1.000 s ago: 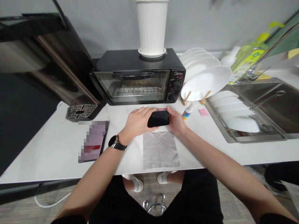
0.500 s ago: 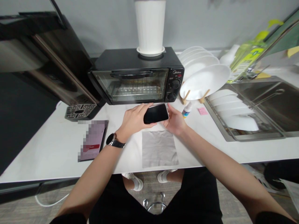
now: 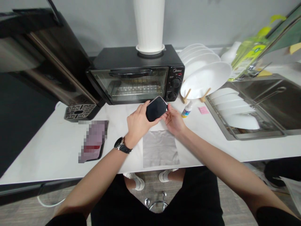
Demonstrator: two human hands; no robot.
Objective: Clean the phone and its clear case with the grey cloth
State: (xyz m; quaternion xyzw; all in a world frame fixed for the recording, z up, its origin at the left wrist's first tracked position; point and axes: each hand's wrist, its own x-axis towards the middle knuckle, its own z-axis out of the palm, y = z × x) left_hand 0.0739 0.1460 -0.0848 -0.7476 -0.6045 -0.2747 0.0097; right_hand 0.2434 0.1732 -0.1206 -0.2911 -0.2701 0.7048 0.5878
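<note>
A smartphone (image 3: 156, 109) with a dark screen is held tilted above the counter, in front of the toaster oven. My left hand (image 3: 139, 121), with a black watch on its wrist, wraps round the phone's left side. At its right end my right hand (image 3: 174, 121) grips the edge between thumb and fingers; part of those fingers is hidden behind the phone. Below both hands a grey cloth (image 3: 161, 150) lies flat near the counter's front edge. A small white bottle (image 3: 187, 110) with a blue and yellow label stands just right of my right hand.
The toaster oven (image 3: 134, 78) carries a white pot (image 3: 150, 25). White plates (image 3: 204, 80) lean in a wooden rack, beside a sink (image 3: 270, 106) with bowls. A pink note (image 3: 203, 110) lies near the bottle. A tablet-like device (image 3: 96, 141), partly blurred out, rests on the left.
The phone has turned, its right end swinging so that it sits more slanted. My left hand has moved right and rotated with it. My right hand stays at the phone's right end.
</note>
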